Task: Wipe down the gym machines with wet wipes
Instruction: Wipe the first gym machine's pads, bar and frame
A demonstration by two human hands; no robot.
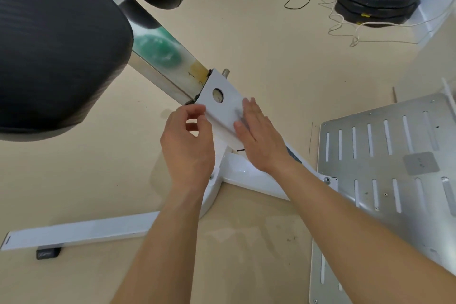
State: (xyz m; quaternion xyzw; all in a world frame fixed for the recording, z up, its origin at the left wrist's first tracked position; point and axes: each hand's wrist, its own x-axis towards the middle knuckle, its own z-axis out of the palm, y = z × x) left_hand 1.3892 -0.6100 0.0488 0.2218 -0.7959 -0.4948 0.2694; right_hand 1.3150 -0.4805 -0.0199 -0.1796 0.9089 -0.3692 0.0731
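- the gym machine's white sleeve (228,106) is matte, with one round hole in its face.
- a chrome post (160,61) marked 1 and 2 enters the sleeve's upper end, and a black pad (56,52) sits beyond it.
- the right hand (259,138) lies flat on the sleeve, fingers straight.
- the left hand (187,145) curls at the sleeve's left edge; whether it clamps anything cannot be told.

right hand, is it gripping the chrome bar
No, the right hand lies flat, fingers straight, on the white bracket, not the chrome bar.
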